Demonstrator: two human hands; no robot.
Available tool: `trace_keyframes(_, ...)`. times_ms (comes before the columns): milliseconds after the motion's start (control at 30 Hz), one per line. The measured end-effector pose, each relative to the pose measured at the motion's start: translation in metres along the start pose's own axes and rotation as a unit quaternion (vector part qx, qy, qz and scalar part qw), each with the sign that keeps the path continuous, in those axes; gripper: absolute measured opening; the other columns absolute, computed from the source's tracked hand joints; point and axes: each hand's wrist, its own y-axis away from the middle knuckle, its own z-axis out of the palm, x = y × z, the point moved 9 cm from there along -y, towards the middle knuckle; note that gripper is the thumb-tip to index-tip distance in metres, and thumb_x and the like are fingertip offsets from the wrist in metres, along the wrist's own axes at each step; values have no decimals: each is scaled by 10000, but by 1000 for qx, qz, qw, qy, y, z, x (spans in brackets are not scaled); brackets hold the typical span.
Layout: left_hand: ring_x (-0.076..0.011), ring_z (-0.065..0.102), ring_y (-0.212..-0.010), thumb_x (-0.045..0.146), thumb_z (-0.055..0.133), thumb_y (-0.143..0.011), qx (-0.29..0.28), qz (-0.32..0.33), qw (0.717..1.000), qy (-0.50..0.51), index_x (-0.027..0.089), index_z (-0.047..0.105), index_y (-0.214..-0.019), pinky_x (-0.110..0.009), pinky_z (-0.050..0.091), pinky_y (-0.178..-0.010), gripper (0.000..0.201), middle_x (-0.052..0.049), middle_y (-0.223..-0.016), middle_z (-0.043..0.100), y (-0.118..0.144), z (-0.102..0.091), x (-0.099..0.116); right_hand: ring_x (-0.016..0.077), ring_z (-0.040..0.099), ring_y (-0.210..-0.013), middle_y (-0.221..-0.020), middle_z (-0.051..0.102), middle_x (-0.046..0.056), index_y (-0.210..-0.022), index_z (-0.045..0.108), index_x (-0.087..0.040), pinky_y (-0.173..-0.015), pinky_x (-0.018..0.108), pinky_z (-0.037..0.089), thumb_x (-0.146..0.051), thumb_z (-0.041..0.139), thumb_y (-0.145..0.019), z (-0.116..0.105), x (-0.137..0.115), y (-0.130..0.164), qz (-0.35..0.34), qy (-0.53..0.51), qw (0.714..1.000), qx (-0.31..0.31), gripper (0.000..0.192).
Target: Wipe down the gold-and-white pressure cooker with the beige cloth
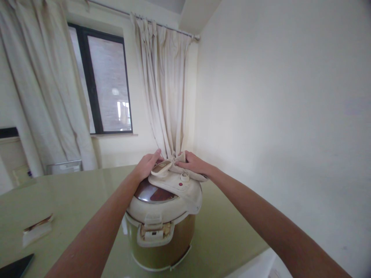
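The right hand (194, 162) pinches the bunched cloth of the pale curtain (166, 85) at the cooker's far side; the left hand (148, 165) is beside the lid handle (161, 168), fingertips partly hidden, its grip impossible to tell. The rounded, cream-lidded cooker (164, 210) stands on the glossy green counter (87, 193), which stretches widely leftward, its right edge nearer the smooth wall (275, 96).

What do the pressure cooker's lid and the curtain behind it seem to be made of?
Lid: probably plastic, off-white with low gloss, judging by its smooth moulding; its inset panel reflects brightly, so perhaps polished metal. Curtain: matte cloth, from its soft folds and bunching; fibre unclear.
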Motion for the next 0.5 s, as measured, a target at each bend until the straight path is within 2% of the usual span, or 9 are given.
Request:
trace_keyframes(67,-274,726,-892,852,261,-930,50,23,998,-10,162,809,-993,-387,576,-806,884,-128,-1004,798,3,-9,3,262,689,-1059,-1136,760,93,-1185,706,-197,-941,360,506,-460,631,-980,19,-1,-29,12,9,1000,-23,342)
trace_keyframes(133,-272,713,-968,806,282,-959,86,72,993,-30,168,797,-1046,-383,581,-824,825,-133,-1078,778,8,-15,12,270,698,-1089,-1168,772,86,-1187,721,-221,-938,343,502,-471,670,-966,33,-1,-53,30,53,998,-34,337)
trace_keyframes(200,-267,702,-991,767,265,-985,83,113,989,-48,175,807,-1003,-385,573,-870,803,-126,-1052,779,12,-15,21,281,704,-1076,-1157,782,97,-1127,744,-221,-911,337,505,-526,694,-953,44,-3,-69,41,102,993,-42,355)
trace_keyframes(267,-258,705,-935,753,212,-998,53,122,990,-48,173,820,-951,-389,561,-892,842,-114,-976,793,14,-10,23,286,705,-1038,-1132,786,124,-1071,752,-200,-883,342,509,-599,671,-957,48,-5,-75,49,123,990,-44,423)
trace_keyframes(367,-248,702,-850,769,182,-989,30,115,992,-34,159,834,-929,-383,549,-866,895,-111,-923,808,14,-7,21,282,697,-997,-1089,783,161,-990,754,-162,-882,356,509,-679,590,-979,40,-7,-63,55,102,993,-26,543)
trace_keyframes(433,-245,696,-825,775,191,-985,30,107,993,-28,150,839,-921,-374,543,-844,902,-115,-908,811,13,-8,19,274,696,-969,-1048,780,165,-966,757,-141,-873,364,518,-720,547,-981,28,-4,-41,61,71,995,-15,616)
trace_keyframes(500,-240,690,-807,765,177,-990,25,101,994,-22,144,840,-920,-364,539,-820,911,-117,-888,808,12,-8,18,267,702,-955,-1041,782,144,-1031,769,-134,-868,374,537,-737,575,-952,13,3,-10,69,26,997,-5,639)
